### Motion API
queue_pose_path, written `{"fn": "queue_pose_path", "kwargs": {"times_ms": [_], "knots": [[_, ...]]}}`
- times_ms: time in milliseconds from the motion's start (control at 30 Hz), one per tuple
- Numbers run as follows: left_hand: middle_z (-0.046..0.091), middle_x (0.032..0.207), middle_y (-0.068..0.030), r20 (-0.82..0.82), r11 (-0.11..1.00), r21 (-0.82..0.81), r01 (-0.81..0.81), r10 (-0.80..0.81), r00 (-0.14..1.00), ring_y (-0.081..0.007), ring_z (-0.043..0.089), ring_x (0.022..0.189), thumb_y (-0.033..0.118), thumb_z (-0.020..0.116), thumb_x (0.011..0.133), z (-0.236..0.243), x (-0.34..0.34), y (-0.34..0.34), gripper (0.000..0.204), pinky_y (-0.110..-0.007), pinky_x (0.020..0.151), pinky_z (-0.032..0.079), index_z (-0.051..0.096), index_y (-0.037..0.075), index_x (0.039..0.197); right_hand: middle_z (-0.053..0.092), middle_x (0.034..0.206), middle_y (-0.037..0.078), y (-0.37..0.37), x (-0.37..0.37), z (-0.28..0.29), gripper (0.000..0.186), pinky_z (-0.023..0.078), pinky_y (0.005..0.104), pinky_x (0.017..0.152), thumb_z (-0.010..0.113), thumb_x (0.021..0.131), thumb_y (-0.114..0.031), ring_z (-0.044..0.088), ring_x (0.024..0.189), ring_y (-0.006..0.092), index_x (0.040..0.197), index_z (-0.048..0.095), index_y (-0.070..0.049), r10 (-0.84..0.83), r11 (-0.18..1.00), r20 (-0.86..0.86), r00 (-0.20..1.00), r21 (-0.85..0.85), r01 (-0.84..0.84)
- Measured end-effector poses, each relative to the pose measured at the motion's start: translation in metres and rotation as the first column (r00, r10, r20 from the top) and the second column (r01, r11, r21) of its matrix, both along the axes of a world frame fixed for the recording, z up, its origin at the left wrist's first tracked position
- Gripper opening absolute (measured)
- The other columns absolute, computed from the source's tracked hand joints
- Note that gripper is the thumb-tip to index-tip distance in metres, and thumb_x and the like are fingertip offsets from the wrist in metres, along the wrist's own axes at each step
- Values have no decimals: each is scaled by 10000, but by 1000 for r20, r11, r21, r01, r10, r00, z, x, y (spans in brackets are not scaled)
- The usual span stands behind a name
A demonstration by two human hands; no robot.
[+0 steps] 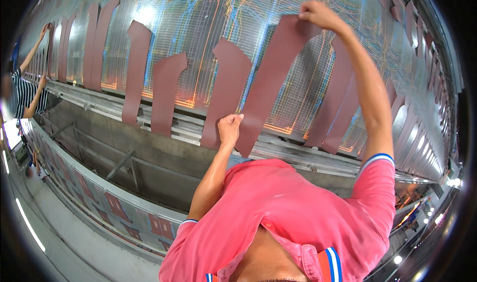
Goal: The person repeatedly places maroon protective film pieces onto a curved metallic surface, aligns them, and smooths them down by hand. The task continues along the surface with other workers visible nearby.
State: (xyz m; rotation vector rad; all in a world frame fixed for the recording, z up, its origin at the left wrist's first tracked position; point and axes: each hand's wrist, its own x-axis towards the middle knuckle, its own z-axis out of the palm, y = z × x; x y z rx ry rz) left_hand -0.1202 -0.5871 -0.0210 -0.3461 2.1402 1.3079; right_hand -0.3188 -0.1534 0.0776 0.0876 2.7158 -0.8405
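Note:
A long strip of reddish-brown, leather-like sheet with a widened, curved top lies slantwise before me, its lower end past the table's near edge. My right hand is closed on its upper edge, lifting that end slightly off the surface. Lower down, my left hand pinches at the strip's left edge, where it meets a neighbouring brown piece. That neighbour passes beneath my left wrist. Further left lie two similar pieces, a shorter one and a longer one.
The metal table carries a grid and many coloured scribbled lines. More brown pieces lie to the right. A metal rail runs along the near edge. At far left a person in a striped shirt works at the same table.

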Motion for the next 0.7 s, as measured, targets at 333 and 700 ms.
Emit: {"fn": "queue_pose_path", "kwargs": {"times_ms": [333,700], "knots": [[509,586,36,-1,994,61,-93,93,996,-48,418,567,165,712,871,-11,13,4,219,-272,516,344,694,-37,789,704,920,136,-25,-8,-74,193,505,447,776,651,890,-263,660,901,307,952,711,-90,-137,985,29,990,113,133],[527,618,64,115,999,-41,-21,26,993,-36,418,578,132,704,877,-5,0,1,182,-246,528,343,718,-23,783,693,938,147,-24,-37,-81,224,442,508,896,640,891,-299,611,980,314,956,738,-109,-40,980,-3,999,192,40]]}}
